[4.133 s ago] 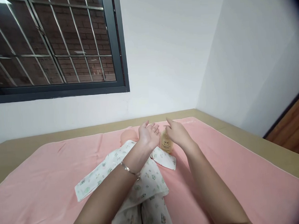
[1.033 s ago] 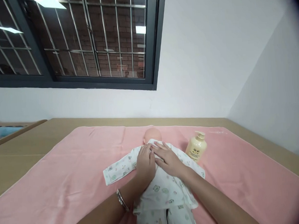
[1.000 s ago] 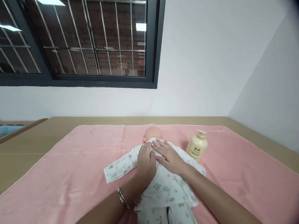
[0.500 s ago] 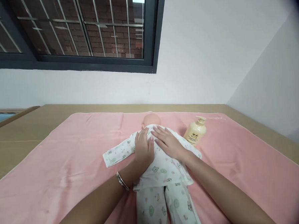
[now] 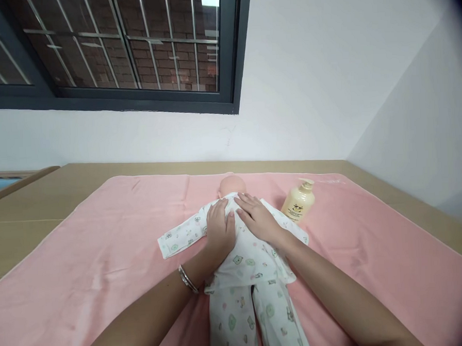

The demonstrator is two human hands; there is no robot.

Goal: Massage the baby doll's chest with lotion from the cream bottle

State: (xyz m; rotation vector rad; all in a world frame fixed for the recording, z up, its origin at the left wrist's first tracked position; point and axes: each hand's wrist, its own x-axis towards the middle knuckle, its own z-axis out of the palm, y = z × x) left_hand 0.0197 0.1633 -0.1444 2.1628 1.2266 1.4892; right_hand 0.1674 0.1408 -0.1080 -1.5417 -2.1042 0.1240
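Observation:
A baby doll point(image 5: 232, 186) in a white patterned top point(image 5: 254, 259) and matching trousers point(image 5: 233, 317) lies on a pink sheet, its bald head at the far end. No facial features show from here; it seems to lie face down. My left hand point(image 5: 220, 228) rests flat on the left side of the doll's upper back, fingers stretched out, a silver bangle point(image 5: 187, 279) on the wrist. Opposite it, my right hand point(image 5: 260, 219) lies flat on the right side with fingers slightly spread. Neither hand grasps anything.
Just right of the doll's sleeve stands a cream pump bottle point(image 5: 299, 201), leaning a little. The pink sheet point(image 5: 121, 225) covers most of a wooden surface point(image 5: 87, 173). Behind rises a white wall point(image 5: 296, 87) with a dark-framed, barred window point(image 5: 227, 103).
Both hands stay on the doll's back, with hardly any movement. The whole view has shifted slightly, so everything sits a bit further left.

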